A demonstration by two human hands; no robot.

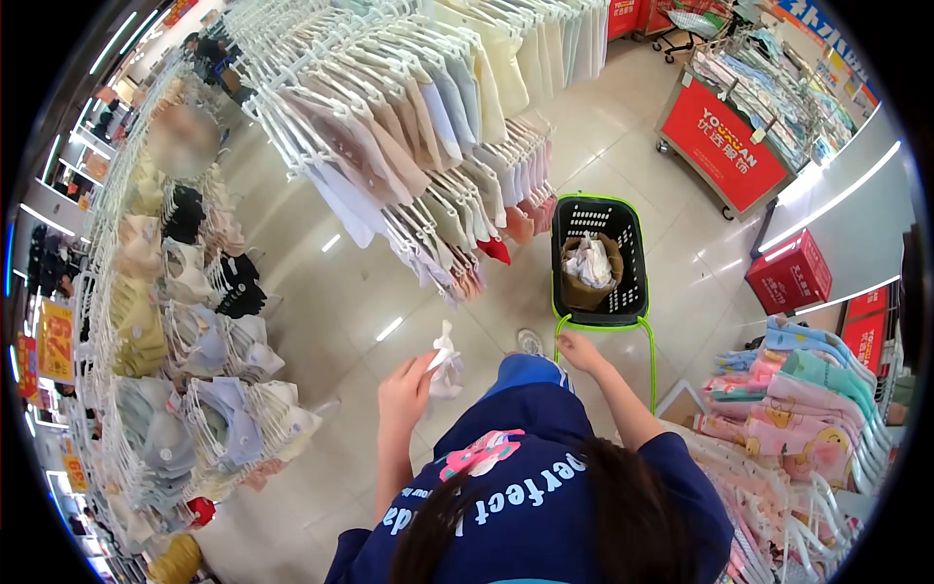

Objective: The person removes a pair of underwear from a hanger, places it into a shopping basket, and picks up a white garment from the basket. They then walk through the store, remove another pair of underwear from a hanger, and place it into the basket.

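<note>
My left hand (404,391) is closed on a small white crumpled cloth (447,368), which sticks up past my fingertips in front of my chest. Lower folds of the cloth hang loose. To the right, my right hand (580,350) is closed around the left bar of the green handle (653,365) of a shopping basket. The black basket (637,243) with its green rim stands on the floor ahead of me. Inside it lies a brown bag or lining (591,295) with white crumpled items (590,261) on top.
Racks of pastel garments (389,127) on white hangers stand ahead. Bras (195,341) hang along the left. Children's clothes (788,409) hang close on my right. Farther right is a red-sided bin (725,146) heaped with clothing. Tiled floor (360,302) runs between the racks.
</note>
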